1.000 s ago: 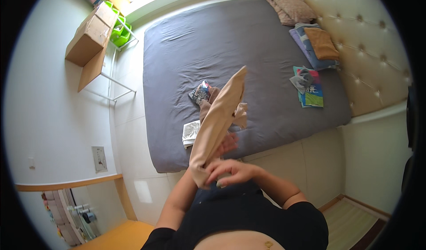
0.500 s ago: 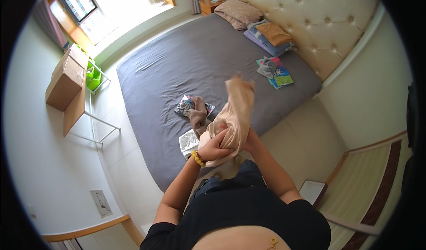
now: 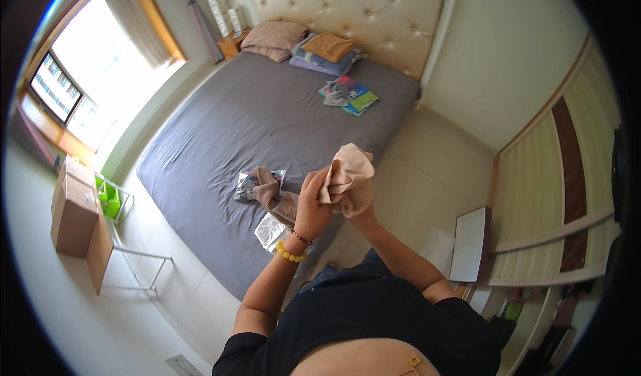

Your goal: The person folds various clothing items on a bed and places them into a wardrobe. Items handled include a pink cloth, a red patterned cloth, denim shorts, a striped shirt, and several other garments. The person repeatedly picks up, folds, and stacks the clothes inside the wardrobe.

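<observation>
A beige cloth garment (image 3: pixel 350 176) is bunched up in front of my body, above the near edge of the bed; its exact kind cannot be made out. My left hand (image 3: pixel 312 202), with bead bracelets at its wrist, grips the garment's left side with bent fingers. From the right, my right hand (image 3: pixel 362 218) holds the lower part, its fingers mostly covered by the folds. Just left of my left hand, a brown cloth piece (image 3: pixel 268 188) lies partly over a patterned plastic packet (image 3: pixel 246 186). Near my left wrist is a silvery-white packet (image 3: pixel 270 230).
The bed (image 3: pixel 193 142) has a grey sheet. Toward its headboard lie a pillow (image 3: pixel 274 39), folded cloths (image 3: pixel 327 52) and a colourful flat packet (image 3: pixel 360 99) with a grey cloth on it. A cardboard box (image 3: pixel 75 206) stands on a desk at left; shelving is at right.
The garment hung out long with one end raised and is now gathered into a compact bunch. Both hands have risen farther from my body, and the view has turned to the right.
</observation>
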Demonstrator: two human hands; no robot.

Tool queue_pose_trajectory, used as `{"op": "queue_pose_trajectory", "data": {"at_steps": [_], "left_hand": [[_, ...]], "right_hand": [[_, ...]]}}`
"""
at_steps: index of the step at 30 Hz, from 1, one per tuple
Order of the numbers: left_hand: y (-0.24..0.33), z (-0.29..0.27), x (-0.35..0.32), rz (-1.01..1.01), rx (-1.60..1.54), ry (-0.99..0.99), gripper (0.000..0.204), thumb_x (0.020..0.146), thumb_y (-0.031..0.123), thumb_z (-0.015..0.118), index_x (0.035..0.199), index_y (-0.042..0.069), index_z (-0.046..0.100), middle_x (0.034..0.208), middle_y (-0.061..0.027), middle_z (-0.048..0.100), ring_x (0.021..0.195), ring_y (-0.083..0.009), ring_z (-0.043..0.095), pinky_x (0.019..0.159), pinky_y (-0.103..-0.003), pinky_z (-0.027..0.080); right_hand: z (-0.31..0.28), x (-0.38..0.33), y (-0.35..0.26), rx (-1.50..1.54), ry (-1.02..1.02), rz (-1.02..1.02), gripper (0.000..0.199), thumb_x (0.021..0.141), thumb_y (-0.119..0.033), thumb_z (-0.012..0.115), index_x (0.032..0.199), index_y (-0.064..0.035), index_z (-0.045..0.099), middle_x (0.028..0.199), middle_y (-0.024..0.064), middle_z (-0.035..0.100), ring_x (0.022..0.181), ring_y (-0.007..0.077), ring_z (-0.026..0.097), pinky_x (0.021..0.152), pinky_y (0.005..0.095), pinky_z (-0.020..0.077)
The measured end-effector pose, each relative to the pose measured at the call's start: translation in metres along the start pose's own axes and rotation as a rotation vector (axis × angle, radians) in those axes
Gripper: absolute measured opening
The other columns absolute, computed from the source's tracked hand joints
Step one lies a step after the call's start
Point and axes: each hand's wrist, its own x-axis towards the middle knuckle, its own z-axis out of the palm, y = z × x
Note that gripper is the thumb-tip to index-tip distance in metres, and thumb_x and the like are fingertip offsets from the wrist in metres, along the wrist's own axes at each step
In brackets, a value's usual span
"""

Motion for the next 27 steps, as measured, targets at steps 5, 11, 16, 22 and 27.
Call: {"op": "queue_pose_trajectory", "data": {"at_steps": [5, 11, 16, 22, 27], "left_hand": [[0.009, 0.03, 0.019, -0.286, -0.754, 0.025, 0.026, 0.089, -0.003, 0.048, 0.112, 0.004, 0.056, 0.099, 0.0013, 0.059, 0.093, -0.0078, 0.055, 0.079, -0.021, 0.046], [0.04, 0.073, 0.032, -0.36, -0.77, -0.167, 0.027, 0.095, 0.006, 0.045, 0.121, 0.002, 0.051, 0.106, -0.0003, 0.059, 0.097, -0.0086, 0.054, 0.085, -0.023, 0.043], [0.076, 0.122, 0.029, -0.323, -0.674, -0.441, 0.026, 0.092, 0.005, 0.047, 0.117, 0.001, 0.055, 0.101, -0.0001, 0.06, 0.093, -0.0076, 0.053, 0.083, -0.023, 0.043], [0.087, 0.21, 0.0, -0.081, -0.339, 0.101, 0.019, 0.083, 0.003, 0.058, 0.1, 0.001, 0.05, 0.089, -0.0074, 0.056, 0.085, -0.0166, 0.053, 0.079, -0.028, 0.043], [0.096, 0.249, -0.067, -0.35, -0.367, -0.174, 0.02, 0.091, 0.018, 0.057, 0.101, 0.001, 0.051, 0.093, -0.0019, 0.053, 0.081, -0.0075, 0.047, 0.069, -0.023, 0.041]], "right_hand": [[-0.052, -0.025, -0.039, 0.012, 0.204, 0.348, 0.035, 0.081, -0.009, 0.065, 0.114, -0.0004, 0.054, 0.117, 0.0141, 0.054, 0.109, 0.0237, 0.053, 0.094, 0.0346, 0.0428], [-0.147, -0.043, -0.071, -0.337, 0.262, 0.183, 0.041, 0.084, -0.005, 0.06, 0.124, -0.0048, 0.05, 0.124, 0.0055, 0.052, 0.116, 0.0179, 0.048, 0.095, 0.032, 0.0388], [-0.186, -0.039, -0.089, -0.114, 0.266, 0.042, 0.038, 0.086, -0.016, 0.065, 0.121, -0.0049, 0.055, 0.116, 0.0065, 0.058, 0.108, 0.0153, 0.053, 0.089, 0.0305, 0.0429], [-0.209, -0.08, -0.098, 0.133, 0.288, 0.293, 0.021, 0.091, -0.016, 0.059, 0.105, -0.0007, 0.061, 0.089, 0.0032, 0.064, 0.08, 0.007, 0.057, 0.068, 0.0233, 0.0476], [-0.226, -0.105, -0.106, 0.235, 0.544, 0.269, 0.021, 0.094, -0.016, 0.052, 0.104, 0.0021, 0.059, 0.086, 0.0039, 0.062, 0.079, 0.0086, 0.056, 0.071, 0.0236, 0.046]]}}
